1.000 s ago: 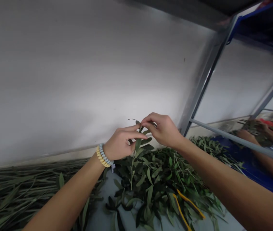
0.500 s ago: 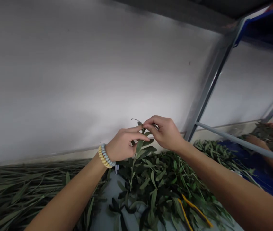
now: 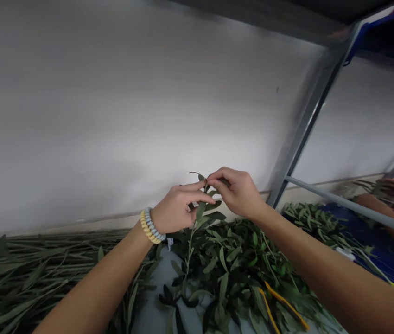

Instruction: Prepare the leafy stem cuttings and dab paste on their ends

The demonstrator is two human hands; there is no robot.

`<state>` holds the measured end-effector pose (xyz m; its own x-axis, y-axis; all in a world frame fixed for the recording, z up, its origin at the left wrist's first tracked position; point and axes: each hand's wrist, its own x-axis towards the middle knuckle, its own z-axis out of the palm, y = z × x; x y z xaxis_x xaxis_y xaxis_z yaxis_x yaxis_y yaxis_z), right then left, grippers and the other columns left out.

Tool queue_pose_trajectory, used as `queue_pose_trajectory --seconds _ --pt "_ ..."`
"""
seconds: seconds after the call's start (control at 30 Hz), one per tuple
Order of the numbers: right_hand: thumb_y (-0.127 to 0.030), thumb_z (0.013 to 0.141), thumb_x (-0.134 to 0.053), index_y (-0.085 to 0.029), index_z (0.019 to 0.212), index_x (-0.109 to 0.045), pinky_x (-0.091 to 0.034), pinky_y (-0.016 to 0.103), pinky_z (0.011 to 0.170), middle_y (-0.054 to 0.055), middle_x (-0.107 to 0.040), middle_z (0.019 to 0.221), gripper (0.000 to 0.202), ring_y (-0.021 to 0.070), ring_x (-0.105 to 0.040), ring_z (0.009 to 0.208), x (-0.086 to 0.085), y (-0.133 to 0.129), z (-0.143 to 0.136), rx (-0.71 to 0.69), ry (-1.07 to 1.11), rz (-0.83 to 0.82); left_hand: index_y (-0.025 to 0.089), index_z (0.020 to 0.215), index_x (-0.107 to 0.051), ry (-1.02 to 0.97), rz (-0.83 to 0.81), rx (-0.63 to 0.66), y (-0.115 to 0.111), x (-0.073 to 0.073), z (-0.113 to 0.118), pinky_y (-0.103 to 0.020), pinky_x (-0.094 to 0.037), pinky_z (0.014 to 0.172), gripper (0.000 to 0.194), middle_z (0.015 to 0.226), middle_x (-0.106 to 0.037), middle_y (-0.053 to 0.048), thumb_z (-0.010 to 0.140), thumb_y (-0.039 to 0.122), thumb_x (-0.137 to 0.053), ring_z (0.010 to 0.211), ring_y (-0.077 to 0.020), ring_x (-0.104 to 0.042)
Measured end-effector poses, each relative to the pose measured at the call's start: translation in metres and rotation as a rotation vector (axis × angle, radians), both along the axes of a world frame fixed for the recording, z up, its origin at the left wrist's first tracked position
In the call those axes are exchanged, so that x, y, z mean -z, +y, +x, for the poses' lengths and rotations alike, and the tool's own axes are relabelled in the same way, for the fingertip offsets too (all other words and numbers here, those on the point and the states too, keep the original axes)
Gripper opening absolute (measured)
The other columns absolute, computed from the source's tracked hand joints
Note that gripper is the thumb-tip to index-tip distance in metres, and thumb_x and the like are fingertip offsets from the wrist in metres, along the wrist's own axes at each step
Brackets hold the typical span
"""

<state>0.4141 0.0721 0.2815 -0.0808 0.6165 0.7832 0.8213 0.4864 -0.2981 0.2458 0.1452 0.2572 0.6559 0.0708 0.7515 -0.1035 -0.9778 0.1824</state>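
Note:
Between both hands stands a leafy green sprig [image 3: 201, 218], upright, with narrow leaves and a thin curled tip at the top. My left hand [image 3: 179, 208], wearing a yellow and grey coiled band [image 3: 151, 226] at the wrist, is closed around the sprig, its forefinger reaching up toward the tip. With thumb and forefinger, my right hand [image 3: 237, 190] pinches the sprig near its top. Whether it grips a leaf or the stem there is hidden. Under the hands lies a heap of leafy cuttings [image 3: 231, 260].
Long stems [image 3: 37, 264] are piled at the left. Yellow-orange handles [image 3: 283, 306] of a tool stick out of the cuttings. A grey metal frame [image 3: 308, 125] with a crossbar stands at right. Beyond it, another person's arms [image 3: 381, 208] are above a blue surface [image 3: 378, 260] with more cuttings.
My hands keep almost the same hold on the sprig. The view has shifted slightly, and the other person's hands beyond the frame have moved a little.

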Motion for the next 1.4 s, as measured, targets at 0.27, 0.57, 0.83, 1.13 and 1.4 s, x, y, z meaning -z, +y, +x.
queue_pose_trajectory --seconds 0.27,0.57,0.83,1.13,1.4 --pt "-0.023 0.085 -0.052 -0.018 0.08 -0.063 -0.045 0.026 0.058 0.003 -0.066 0.074 0.013 0.0131 -0.058 0.065 0.002 0.0 -0.002 -0.011 0.06 -0.02 0.019 0.094 -0.069 0.009 0.007 0.01 0.0 0.0 -0.003 -0.027 -0.057 0.064 0.023 0.12 -0.06 -0.014 0.076 0.011 -0.058 0.082 -0.0177 -0.068" --pt "-0.023 0.086 -0.051 -0.017 0.081 -0.062 -0.044 0.026 0.059 0.004 -0.065 0.076 0.013 0.0125 -0.057 0.066 0.005 -0.001 -0.003 -0.021 0.047 -0.036 0.018 0.093 -0.069 0.029 0.035 -0.014 -0.002 -0.001 -0.007 -0.028 -0.056 0.063 0.022 0.119 -0.061 -0.016 0.076 0.012 -0.058 0.074 -0.0148 -0.067" --pt "-0.02 0.086 -0.05 -0.018 0.079 -0.059 -0.044 0.028 0.061 0.004 -0.063 0.074 0.012 0.0141 -0.057 0.07 0.005 -0.001 -0.005 -0.066 -0.052 0.086 0.018 0.091 -0.069 0.044 -0.009 -0.004 -0.005 -0.004 -0.009 -0.025 -0.055 0.06 0.025 0.121 -0.06 -0.014 0.074 0.007 -0.055 0.075 -0.0147 -0.067" --pt "-0.013 0.086 -0.046 -0.019 0.084 -0.057 -0.046 0.033 0.064 0.005 -0.058 0.072 0.014 0.0178 -0.053 0.073 0.009 -0.001 -0.001 -0.115 -0.313 0.248 0.021 0.088 -0.071 0.12 -0.008 -0.026 -0.011 -0.013 -0.012 -0.024 -0.053 0.064 0.022 0.1 -0.069 -0.007 0.073 0.01 -0.058 0.073 -0.0139 -0.066" --pt "-0.009 0.085 -0.046 -0.02 0.088 -0.055 -0.048 0.036 0.066 0.006 -0.059 0.076 0.014 0.0187 -0.054 0.076 0.02 0.002 -0.001 -0.166 -0.284 0.292 0.019 0.084 -0.072 0.145 -0.053 -0.028 -0.016 -0.021 -0.015 -0.025 -0.051 0.062 0.02 0.083 -0.069 -0.004 0.074 0.008 -0.058 0.068 -0.0132 -0.062"
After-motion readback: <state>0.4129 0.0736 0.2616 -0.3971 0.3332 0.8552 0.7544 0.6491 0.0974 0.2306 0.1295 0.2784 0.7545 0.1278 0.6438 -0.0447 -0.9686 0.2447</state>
